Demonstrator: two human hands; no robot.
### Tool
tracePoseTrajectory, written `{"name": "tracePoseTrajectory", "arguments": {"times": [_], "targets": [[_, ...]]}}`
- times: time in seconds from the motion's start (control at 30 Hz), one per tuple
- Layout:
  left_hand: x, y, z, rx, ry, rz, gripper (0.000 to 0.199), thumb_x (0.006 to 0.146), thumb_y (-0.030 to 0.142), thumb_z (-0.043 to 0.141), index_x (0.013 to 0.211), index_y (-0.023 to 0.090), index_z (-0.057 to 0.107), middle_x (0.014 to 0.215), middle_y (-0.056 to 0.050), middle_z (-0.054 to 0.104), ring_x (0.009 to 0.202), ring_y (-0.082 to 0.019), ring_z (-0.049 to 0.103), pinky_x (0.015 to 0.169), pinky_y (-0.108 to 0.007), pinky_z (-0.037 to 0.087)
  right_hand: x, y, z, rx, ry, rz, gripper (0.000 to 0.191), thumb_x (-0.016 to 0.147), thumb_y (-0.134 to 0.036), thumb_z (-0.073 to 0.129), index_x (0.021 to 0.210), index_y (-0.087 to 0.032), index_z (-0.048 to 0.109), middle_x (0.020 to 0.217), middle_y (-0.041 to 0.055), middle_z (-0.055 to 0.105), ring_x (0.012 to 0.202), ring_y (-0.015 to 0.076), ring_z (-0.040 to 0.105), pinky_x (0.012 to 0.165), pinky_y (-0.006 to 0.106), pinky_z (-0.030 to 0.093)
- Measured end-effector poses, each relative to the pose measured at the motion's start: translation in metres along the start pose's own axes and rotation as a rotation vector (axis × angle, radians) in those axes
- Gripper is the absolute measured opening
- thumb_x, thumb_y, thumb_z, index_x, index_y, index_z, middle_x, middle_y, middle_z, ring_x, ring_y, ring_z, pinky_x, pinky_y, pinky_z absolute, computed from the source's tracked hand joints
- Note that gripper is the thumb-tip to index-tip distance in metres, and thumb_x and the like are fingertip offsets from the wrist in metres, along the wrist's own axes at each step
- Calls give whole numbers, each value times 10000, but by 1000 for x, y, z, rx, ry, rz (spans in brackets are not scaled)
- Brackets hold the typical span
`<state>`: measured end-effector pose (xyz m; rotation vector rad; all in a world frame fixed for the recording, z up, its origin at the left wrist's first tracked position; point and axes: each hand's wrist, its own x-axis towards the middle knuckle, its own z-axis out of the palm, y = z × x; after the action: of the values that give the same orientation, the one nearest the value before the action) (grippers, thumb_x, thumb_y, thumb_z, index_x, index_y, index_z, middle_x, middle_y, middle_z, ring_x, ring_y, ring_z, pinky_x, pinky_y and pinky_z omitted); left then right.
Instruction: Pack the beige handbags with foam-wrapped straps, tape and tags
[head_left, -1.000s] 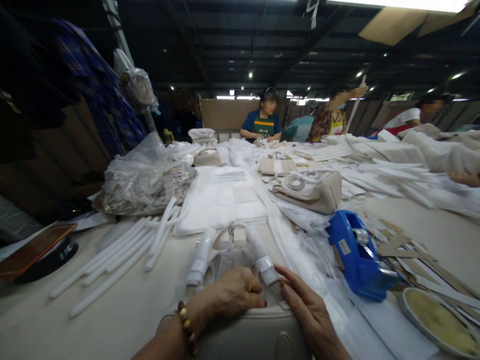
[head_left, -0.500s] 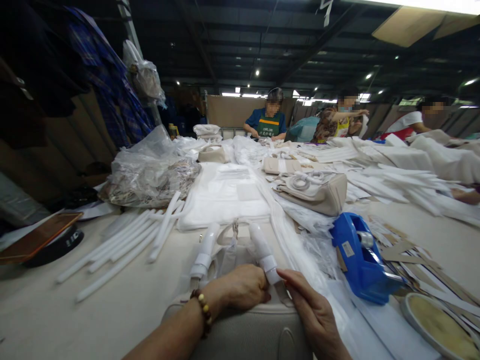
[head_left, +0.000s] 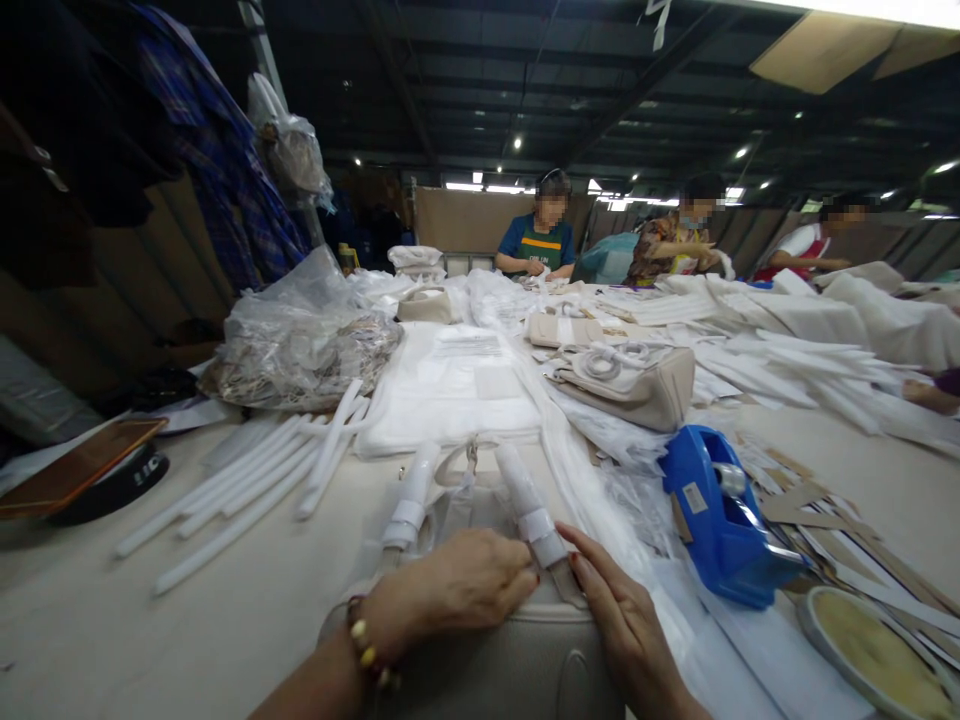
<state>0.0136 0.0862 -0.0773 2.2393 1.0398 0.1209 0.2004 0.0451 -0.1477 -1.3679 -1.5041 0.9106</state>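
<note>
A beige leather handbag [head_left: 499,665] stands right in front of me, its upper edge under my hands. White wrapping covers both upright ends of its handle, the left end [head_left: 412,500] and the right end [head_left: 520,490]. My left hand [head_left: 471,580], with a beaded bracelet at the wrist, reaches across the bag's top; its fingers are curled beside the base of the right end, and what they hold is hidden. From the other side, my right hand [head_left: 619,615] grips the lower part of that wrapped handle end between thumb and fingers.
White foam tubes [head_left: 247,480] lie at left, near a plastic-wrapped bundle [head_left: 307,345]. A blue tape dispenser [head_left: 720,520] stands at right, beside a round tin [head_left: 877,650] and cardboard strips. Another beige handbag [head_left: 637,385] lies farther back. Several co-workers [head_left: 536,240] are across the table.
My left hand has pulled slightly back and left from the handle base, and its curled fingers show more. My right hand stays at the handle, fingers shifted a little.
</note>
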Motion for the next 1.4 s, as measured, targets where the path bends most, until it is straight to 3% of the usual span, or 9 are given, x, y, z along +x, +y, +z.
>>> {"name": "tracePoseTrajectory", "arguments": {"times": [0.1,0.2,0.37,0.5,0.73,0.83,0.97,1.2,1.4], "targets": [[-43,-24,1,105,302,-37,414,837,377,495,1202,189,547,1183,-120,604,1103,-287,526,988,-418,354,-1,2,-2,-22,2,48,499,874,-529,408,1241,-227,556,1310,20,535,1270,235,416,1045,347,361],[-86,-59,16,96,599,-174,699,709,456,654,1324,219,422,1432,-114,374,1313,-329,314,1090,-472,233,-3,4,1,-11,86,92,540,847,-574,419,1241,-231,557,1325,11,516,1286,238,391,1070,357,327],[-111,-75,48,-351,727,-477,865,601,355,721,1360,210,330,1362,-117,452,1249,-323,412,1055,-458,312,-4,3,6,37,198,156,535,781,-624,488,1163,-273,622,1289,-19,553,1295,253,376,1089,349,301],[-102,-63,53,-607,826,-526,727,552,406,725,1191,202,445,1312,-122,484,1149,-306,496,987,-408,379,-3,-1,8,35,222,218,582,726,-681,506,1125,-283,652,1246,-11,591,1284,294,385,1090,381,301],[-99,-64,29,-673,526,-569,473,508,481,694,843,192,525,732,17,562,744,-222,543,659,-285,416,-1,7,2,57,229,289,588,725,-669,521,1134,-264,646,1029,23,685,1122,292,532,984,347,406],[-97,-68,26,-757,532,-534,449,493,484,706,796,190,553,743,17,557,736,-207,531,646,-267,408,0,11,0,249,151,387,561,698,-583,624,1141,-239,629,922,27,696,947,256,614,766,284,506],[-97,-74,34,-905,535,-520,461,468,487,719,800,194,588,720,20,581,682,-198,545,620,-263,411,4,6,2,643,14,523,349,660,-351,711,972,-210,645,828,14,683,624,151,609,548,231,457],[-98,-82,43,-968,530,-508,480,484,522,735,812,203,589,662,43,565,580,-152,519,543,-231,384,23,-4,-14,665,-386,562,204,547,-222,684,727,-136,640,629,-7,618,593,133,571,561,214,399],[-97,-81,43,-879,652,-430,427,472,511,745,751,202,652,952,-25,565,882,-250,569,707,-274,455,17,6,-1,642,-199,619,229,518,-228,773,662,-163,608,531,-36,609,468,90,515,476,183,339]]}}
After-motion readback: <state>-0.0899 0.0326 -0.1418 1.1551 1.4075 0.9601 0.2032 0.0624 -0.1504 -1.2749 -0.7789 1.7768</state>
